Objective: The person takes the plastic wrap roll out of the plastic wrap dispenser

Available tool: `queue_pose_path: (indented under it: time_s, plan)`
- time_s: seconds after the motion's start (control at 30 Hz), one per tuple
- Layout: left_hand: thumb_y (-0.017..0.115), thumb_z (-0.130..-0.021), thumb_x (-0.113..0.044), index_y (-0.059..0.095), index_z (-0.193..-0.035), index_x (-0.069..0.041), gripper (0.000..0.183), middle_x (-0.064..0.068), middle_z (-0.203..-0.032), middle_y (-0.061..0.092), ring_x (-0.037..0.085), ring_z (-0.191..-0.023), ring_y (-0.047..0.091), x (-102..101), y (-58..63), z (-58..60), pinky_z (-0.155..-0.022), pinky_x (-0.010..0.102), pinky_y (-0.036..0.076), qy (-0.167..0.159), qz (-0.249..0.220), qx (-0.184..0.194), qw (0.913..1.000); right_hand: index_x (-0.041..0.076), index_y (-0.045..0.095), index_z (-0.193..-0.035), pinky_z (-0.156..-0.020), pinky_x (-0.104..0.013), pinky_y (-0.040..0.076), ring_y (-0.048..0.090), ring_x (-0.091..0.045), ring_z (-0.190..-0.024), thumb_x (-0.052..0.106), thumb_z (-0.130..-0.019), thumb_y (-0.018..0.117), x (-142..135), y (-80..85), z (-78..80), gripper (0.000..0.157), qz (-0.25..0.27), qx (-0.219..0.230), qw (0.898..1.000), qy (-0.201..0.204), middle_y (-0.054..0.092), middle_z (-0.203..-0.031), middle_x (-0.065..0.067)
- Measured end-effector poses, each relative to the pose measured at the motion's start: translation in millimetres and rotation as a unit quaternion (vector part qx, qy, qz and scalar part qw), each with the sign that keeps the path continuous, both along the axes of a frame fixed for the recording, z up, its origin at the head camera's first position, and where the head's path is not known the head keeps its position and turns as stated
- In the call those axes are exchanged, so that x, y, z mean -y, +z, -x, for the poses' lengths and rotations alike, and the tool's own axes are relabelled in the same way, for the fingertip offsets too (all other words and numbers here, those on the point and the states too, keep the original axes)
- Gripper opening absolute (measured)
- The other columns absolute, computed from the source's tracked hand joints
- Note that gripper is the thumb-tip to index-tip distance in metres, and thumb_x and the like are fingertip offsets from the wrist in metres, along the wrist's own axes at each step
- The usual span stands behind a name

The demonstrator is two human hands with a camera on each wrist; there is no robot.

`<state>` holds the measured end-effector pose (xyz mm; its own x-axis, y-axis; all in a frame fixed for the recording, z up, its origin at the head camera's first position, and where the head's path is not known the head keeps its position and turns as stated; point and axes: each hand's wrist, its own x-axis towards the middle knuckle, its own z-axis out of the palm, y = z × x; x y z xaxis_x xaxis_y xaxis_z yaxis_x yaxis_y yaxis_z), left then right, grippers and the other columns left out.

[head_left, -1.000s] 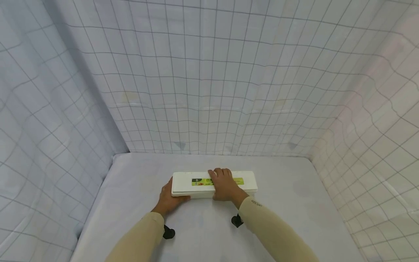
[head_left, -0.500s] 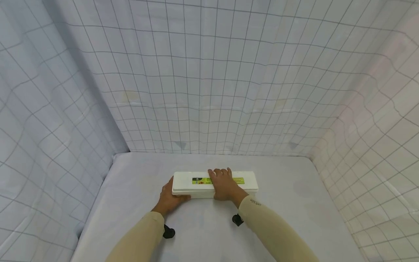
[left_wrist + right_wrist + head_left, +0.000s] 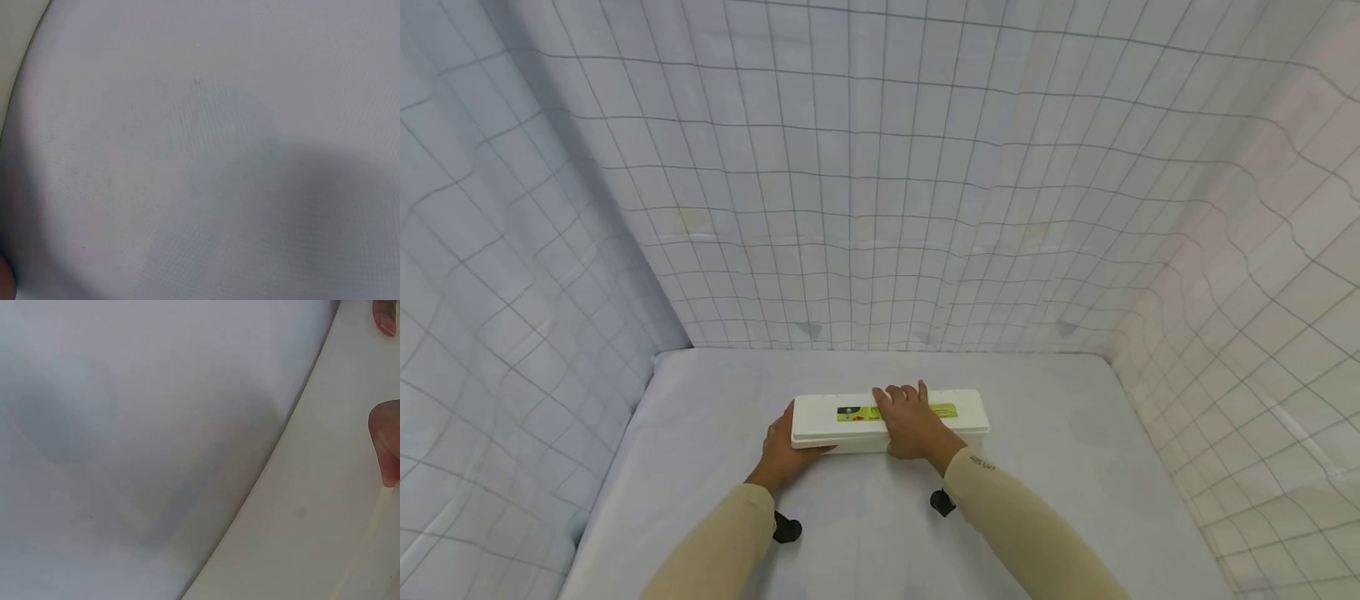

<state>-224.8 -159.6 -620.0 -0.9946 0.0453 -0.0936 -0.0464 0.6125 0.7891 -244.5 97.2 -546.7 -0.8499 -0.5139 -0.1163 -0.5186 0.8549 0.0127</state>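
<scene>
A long white lidded box (image 3: 820,423) with a yellow-green label lies crosswise on the white-covered table. My left hand (image 3: 781,450) grips its left end, the thumb along the front and the fingers round the far side, partly hidden. Over the middle of the lid lies my right hand (image 3: 912,423), covering part of the label. Its fingers reach toward the far edge, and its thumb holds the front side. In the right wrist view, the thumb tip (image 3: 386,444) touches the box's pale wall (image 3: 300,512) by a thin seam. What the box contains is hidden.
White cloth walls with a dark grid (image 3: 880,208) enclose the table (image 3: 865,533) at the back and sides. A small black wrist piece (image 3: 787,528) shows below the left sleeve, and another black piece (image 3: 942,502) by the right sleeve.
Both hands keep their hold on the box, which stays in place. The seam under the lid's front edge looks slightly wider toward the right. The head view shifts a little.
</scene>
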Motion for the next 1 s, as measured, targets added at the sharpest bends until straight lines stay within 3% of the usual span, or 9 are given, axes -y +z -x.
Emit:
queue_pose_path:
  time_s: [0.2,0.57,0.8,1.0]
  plan:
    - [0.089,-0.073,-0.055,0.037,-0.15,-0.021,0.099,0.005,-0.152,0.052,0.036,-0.146,0.039,2,-2.3,0.5,-0.123,0.062,0.02,0.0,-0.007,-0.001,1.0,0.017,0.026,-0.159,-0.122,-0.065,0.024,0.045,-0.037,-0.142,0.024,-0.081,0.077,2,3.9,2.9,0.094,-0.006,0.028,1.0,-0.008,0.047,-0.153,-0.012]
    - [0.09,-0.071,-0.054,0.034,-0.154,-0.025,0.104,0.004,-0.155,0.05,0.038,-0.15,0.032,2,0.1,-1.9,-0.122,0.065,0.018,0.011,-0.026,0.015,0.9995,0.021,0.021,-0.164,-0.124,-0.055,0.029,0.044,-0.032,-0.143,0.035,-0.079,0.076,-7,4.1,9.5,0.102,-0.007,0.018,1.0,0.002,0.047,-0.155,-0.009]
    - [0.089,-0.073,-0.056,0.026,-0.16,-0.027,0.111,0.008,-0.16,0.044,0.043,-0.152,0.023,3,0.5,-3.5,-0.121,0.07,0.016,0.02,-0.029,0.041,0.9986,0.025,0.018,-0.165,-0.124,-0.053,0.029,0.043,-0.034,-0.145,0.035,-0.08,0.08,-10,13.7,9.7,0.105,0.014,0.027,1.0,0.001,0.045,-0.157,-0.01]
    - [0.088,-0.072,-0.058,0.024,-0.161,-0.027,0.114,0.008,-0.162,0.042,0.042,-0.153,0.02,5,-3.3,-2.5,-0.121,0.07,0.016,0.018,-0.035,0.042,0.9984,0.025,0.022,-0.164,-0.123,-0.054,0.031,0.045,-0.034,-0.143,0.036,-0.08,0.08,-11,16.3,9.0,0.103,0.012,0.004,1.0,0.011,0.046,-0.155,-0.01]
